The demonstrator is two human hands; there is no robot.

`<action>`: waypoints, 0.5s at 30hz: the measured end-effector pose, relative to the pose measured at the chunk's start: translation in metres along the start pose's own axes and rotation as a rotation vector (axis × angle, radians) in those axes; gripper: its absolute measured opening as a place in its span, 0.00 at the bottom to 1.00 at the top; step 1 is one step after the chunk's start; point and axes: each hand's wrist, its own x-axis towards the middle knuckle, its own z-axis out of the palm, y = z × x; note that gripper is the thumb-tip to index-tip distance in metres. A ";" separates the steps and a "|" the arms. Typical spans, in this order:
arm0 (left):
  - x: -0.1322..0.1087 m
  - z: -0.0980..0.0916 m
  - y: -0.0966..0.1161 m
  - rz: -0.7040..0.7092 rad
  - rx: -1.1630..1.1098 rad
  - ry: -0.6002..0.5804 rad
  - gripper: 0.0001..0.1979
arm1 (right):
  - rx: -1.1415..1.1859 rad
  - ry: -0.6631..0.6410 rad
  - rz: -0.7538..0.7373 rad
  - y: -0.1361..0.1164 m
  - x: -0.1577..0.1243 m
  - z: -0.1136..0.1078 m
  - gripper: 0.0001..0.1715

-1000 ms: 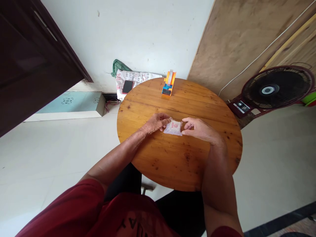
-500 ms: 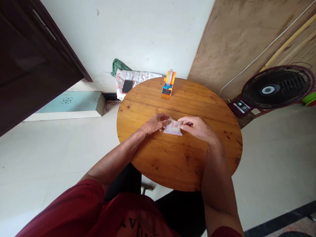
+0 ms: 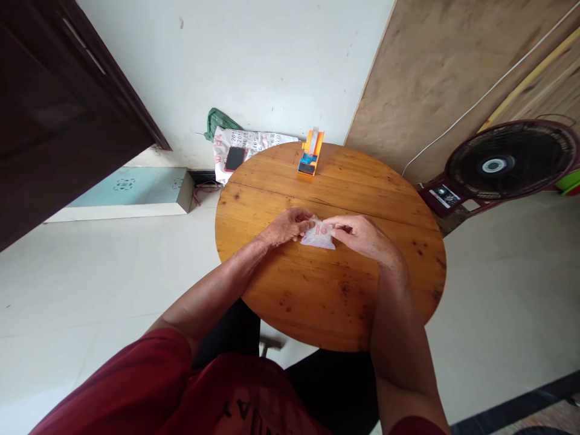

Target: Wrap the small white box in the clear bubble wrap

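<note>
A small clear plastic packet (image 3: 318,237) with red print lies near the middle of the round wooden table (image 3: 317,290). My left hand (image 3: 290,226) is closed, pinching the packet's upper left corner between thumb and fingers. On the opposite side, my right hand (image 3: 359,234) is closed on the upper right part, its fingers reaching over the top edge. Wrinkled film shows between the two hands. What the packet contains is too small to make out.
At the table's far edge stands an orange tape dispenser (image 3: 310,154). A black phone (image 3: 234,159) rests on a printed white sack (image 3: 267,139) behind the table. To the right is a dark round fan (image 3: 507,162); a pale blue box (image 3: 131,190) lies on the floor at left.
My right hand has moved slightly left, its fingers now further over the packet's top edge. The packet's upper part looks more crumpled. My left hand keeps its pinch.
</note>
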 end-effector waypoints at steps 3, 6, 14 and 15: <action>0.000 0.000 0.001 -0.008 0.006 0.002 0.13 | -0.006 -0.001 -0.012 0.002 0.001 0.002 0.18; -0.001 0.000 0.003 -0.017 0.018 0.004 0.12 | -0.006 -0.013 -0.020 0.003 0.002 0.003 0.18; -0.003 0.001 0.005 -0.028 0.014 0.011 0.11 | 0.011 0.012 -0.070 0.008 0.003 0.006 0.19; -0.003 0.001 0.005 -0.027 0.011 0.013 0.11 | 0.007 0.034 -0.060 0.010 0.003 0.005 0.19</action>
